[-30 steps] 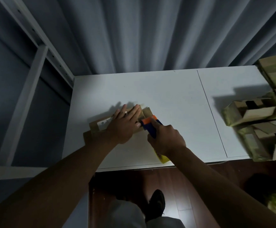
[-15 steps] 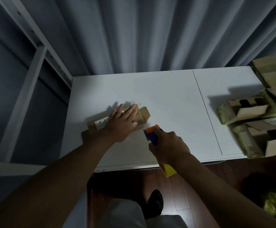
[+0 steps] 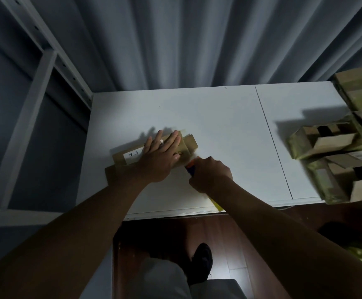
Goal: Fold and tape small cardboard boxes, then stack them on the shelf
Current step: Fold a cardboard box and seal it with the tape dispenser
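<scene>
Item 1, left hand: I logged it palm down, fingers straight and close together, pressed flat on the small cardboard box. The forearm ran in from the lower left of the view, wrist over the box's near edge.

Item 2, right hand: I noted the fingers curled tight round a tape dispenser, knuckles up, just beside the box's near right corner. The forearm crossed the table's front edge from the lower right.

Item 3, cardboard box: it lay flat on the white table, left of centre and near the front, slightly skewed. A white label showed on its top, left of the pressing hand; one flap stuck out at the right end. I could not tell whether the dispenser touched the box.

Item 4, tape dispenser: mostly hidden by the gripping hand. I made out only an orange and blue tip towards the box and a yellow part below the wrist at the table's edge.

Item 5, pile of boxes: at the table's right end, several with open flaps, cut off by the frame edge and partly blurred.

Item 6, white shelf frame: at left, its lower parts out of view. Grey curtain behind. A dark shoe was on the wooden floor below.
</scene>
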